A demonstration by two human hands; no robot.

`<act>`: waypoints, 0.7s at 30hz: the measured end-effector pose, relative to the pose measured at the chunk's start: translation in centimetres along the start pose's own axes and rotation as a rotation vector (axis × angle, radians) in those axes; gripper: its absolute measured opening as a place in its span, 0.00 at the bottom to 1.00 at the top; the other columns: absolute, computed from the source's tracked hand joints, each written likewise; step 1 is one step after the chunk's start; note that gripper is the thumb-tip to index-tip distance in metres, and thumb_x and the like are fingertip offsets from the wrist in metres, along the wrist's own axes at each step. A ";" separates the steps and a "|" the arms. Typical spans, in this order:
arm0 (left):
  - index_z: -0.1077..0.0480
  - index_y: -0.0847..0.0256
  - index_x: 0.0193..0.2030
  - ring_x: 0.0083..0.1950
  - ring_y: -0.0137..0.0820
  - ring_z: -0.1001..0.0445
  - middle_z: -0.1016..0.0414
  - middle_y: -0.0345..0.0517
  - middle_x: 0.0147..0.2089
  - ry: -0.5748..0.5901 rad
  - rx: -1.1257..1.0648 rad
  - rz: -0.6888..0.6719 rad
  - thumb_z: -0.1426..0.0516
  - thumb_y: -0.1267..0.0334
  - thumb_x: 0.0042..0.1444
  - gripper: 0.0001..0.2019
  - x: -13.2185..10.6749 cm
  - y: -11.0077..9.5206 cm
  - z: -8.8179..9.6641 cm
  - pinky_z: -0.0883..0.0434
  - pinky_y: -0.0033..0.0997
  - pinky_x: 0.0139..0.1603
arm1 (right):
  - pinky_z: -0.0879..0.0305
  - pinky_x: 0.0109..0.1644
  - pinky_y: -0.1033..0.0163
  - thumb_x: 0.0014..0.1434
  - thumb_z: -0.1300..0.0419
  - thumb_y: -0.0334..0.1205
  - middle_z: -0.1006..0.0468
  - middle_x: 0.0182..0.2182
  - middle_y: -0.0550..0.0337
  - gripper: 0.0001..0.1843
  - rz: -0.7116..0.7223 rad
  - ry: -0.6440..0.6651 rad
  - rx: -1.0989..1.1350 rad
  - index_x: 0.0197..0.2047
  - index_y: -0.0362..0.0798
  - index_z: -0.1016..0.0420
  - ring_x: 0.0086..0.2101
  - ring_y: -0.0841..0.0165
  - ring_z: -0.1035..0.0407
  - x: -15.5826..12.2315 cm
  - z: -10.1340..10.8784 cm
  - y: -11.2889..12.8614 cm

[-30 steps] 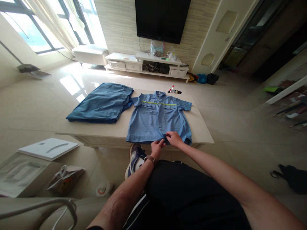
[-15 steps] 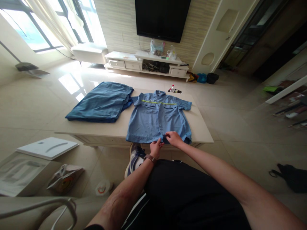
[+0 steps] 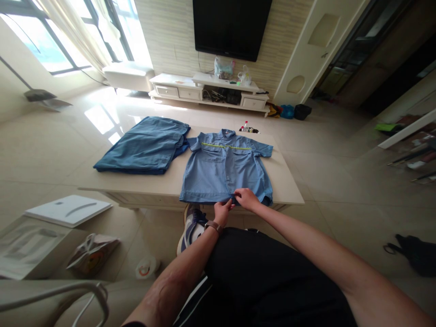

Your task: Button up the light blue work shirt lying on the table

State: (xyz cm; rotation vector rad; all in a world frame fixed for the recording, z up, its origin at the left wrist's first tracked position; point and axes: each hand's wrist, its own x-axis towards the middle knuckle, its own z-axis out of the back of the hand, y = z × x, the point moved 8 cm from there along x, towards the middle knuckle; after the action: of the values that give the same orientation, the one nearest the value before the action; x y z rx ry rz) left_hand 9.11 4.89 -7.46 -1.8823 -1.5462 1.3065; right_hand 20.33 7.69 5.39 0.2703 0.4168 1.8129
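Note:
A blue short-sleeved work shirt (image 3: 213,170) with a yellow stripe across the chest lies spread face up on the low table (image 3: 150,186), its collar pointing away from me. At the middle of its bottom hem, both hands meet at the front opening. My left hand (image 3: 223,212), with a watch on the wrist, pinches the hem edge from below. My right hand (image 3: 247,199) pinches the front edge of the shirt just above and to the right. The fingertips nearly touch, and the bit of cloth between them is partly hidden.
Folded blue garments (image 3: 143,145) lie in a stack on the table's left. Bottles with red caps (image 3: 245,126) show beyond its far edge. A white box (image 3: 68,211) and a paper bag (image 3: 91,254) stand on the floor at left. Beyond is a TV cabinet (image 3: 185,93).
The two front edges of the shirt have come together at the hem, covering the dark gap seen between them before. Both hands have shifted only slightly.

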 end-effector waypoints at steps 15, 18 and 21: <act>0.21 0.71 0.29 0.27 0.27 0.24 0.22 0.49 0.26 -0.041 -0.018 0.081 0.24 0.63 0.39 0.16 0.0 0.5 0.1 0.29 0.25 0.29 | 0.32 0.56 0.64 0.63 0.43 0.28 0.14 0.46 0.54 0.16 0.045 0.072 0.059 0.44 0.48 0.14 0.47 0.64 0.21 0.4 -0.7 -0.1; 0.21 0.70 0.29 0.27 0.28 0.24 0.22 0.49 0.26 -0.030 -0.003 0.085 0.24 0.63 0.39 0.15 -0.2 0.5 0.0 0.28 0.25 0.29 | 0.31 0.51 0.64 0.61 0.40 0.28 0.13 0.42 0.56 0.13 0.039 0.060 0.076 0.42 0.49 0.14 0.44 0.65 0.21 0.3 -0.6 -0.2; 0.20 0.69 0.28 0.28 0.29 0.24 0.22 0.49 0.26 -0.016 0.021 0.070 0.24 0.63 0.38 0.15 -0.2 0.4 -0.1 0.28 0.26 0.30 | 0.31 0.46 0.65 0.59 0.38 0.28 0.14 0.37 0.58 0.10 0.028 0.043 0.078 0.40 0.48 0.15 0.39 0.66 0.22 0.3 -0.5 -0.4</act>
State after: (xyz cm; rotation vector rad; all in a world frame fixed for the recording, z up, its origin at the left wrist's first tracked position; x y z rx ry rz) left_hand 9.42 4.58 -7.67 -1.9337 -1.4812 1.3653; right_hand 20.37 7.98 4.80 0.2926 0.5171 1.8350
